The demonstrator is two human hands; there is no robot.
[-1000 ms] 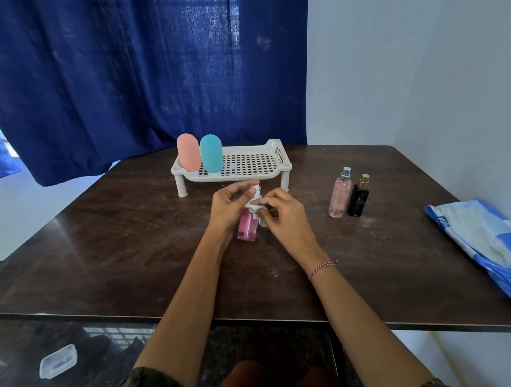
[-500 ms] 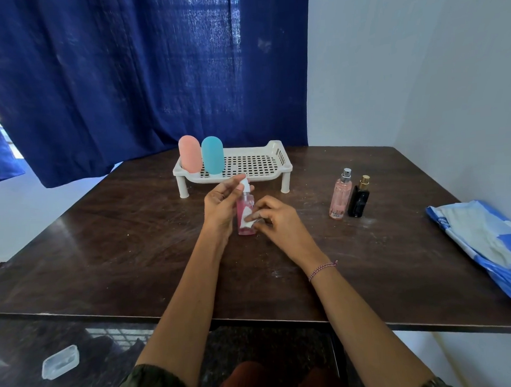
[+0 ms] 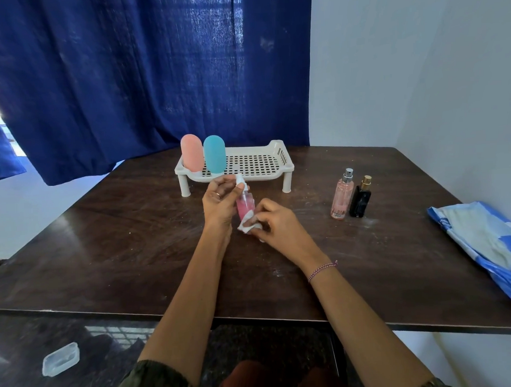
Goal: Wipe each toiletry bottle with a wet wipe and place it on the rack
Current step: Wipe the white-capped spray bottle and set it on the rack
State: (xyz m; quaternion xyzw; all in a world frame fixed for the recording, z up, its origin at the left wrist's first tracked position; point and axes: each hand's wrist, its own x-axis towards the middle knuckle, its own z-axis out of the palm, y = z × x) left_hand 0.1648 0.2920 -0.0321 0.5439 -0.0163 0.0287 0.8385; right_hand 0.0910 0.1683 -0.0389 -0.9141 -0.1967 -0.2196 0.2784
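The left hand (image 3: pixel 220 204) is holding the pink spray bottle (image 3: pixel 245 206) upright above the table (image 3: pixel 134 241), at 6 o'clock from the rack (image 3: pixel 247 164). Its fingers are curling around the upper body and neck, with the thumb and forefinger pinching just below the white cap (image 3: pixel 239 181). The right hand (image 3: pixel 275 224) is pressing the wet wipe (image 3: pixel 246 225) against the lower part of the bottle; its fingertips are bunching together and pinching the wipe onto the bottle wall.

The rack is carrying a pink capsule bottle (image 3: pixel 191 152) and a blue capsule bottle (image 3: pixel 214 154) at its 9 o'clock end; the rest of the grid is standing free. At 3 o'clock from the hands, a pale pink perfume bottle (image 3: pixel 342 194) and a black perfume bottle (image 3: pixel 361 199) are standing side by side, almost touching, awaiting wiping. A blue and white cloth (image 3: pixel 487 240) is lying at the table's 3 o'clock edge.

Handling judgement: the spray bottle is appearing small, light and rigid, with a smooth clear wall that is likely becoming slippery once wetted. Hold it at the neck or shoulder, where the surface is staying dry, and avoid squeezing the spray head. The narrow base is suggesting easy tipping, so set it down vertically on the rack grid.
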